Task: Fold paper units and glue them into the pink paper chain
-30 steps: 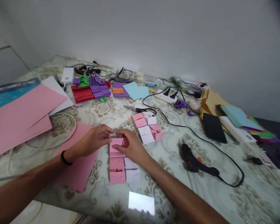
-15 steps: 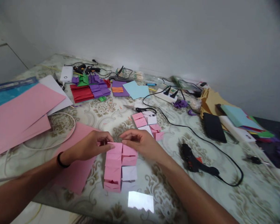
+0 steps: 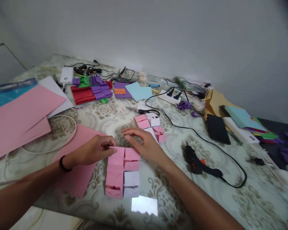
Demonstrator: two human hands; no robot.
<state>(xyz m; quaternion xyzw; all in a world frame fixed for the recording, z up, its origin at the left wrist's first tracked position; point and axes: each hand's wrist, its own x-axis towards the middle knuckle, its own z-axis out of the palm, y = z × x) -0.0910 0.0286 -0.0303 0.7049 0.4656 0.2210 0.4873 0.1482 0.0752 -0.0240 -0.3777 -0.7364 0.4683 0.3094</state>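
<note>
A joined block of folded pink paper squares [image 3: 114, 176] with a white folded square [image 3: 132, 179] at its lower right lies flat on the table. My left hand [image 3: 96, 149] pinches the block's top left corner between thumb and fingers. My right hand [image 3: 144, 143] hovers just above the block's top right part, fingers apart and holding nothing. Beyond it lies a second cluster of pink and white folded squares [image 3: 142, 121], with black-handled scissors [image 3: 148, 111] behind. A pink sheet [image 3: 79, 179] rests under my left forearm.
On the right sit a black glue gun [image 3: 194, 161] with its cable and a black phone-like slab [image 3: 218, 128]. A white power strip [image 3: 169, 96] and colored folded papers [image 3: 102, 91] are farther back. Large pink sheets [image 3: 21, 121] lie left, near a white cable [image 3: 74, 127].
My right hand has let go of the block's top edge and lifted slightly, its fingers now apart. My left hand stays at the corner. The view has shifted a little.
</note>
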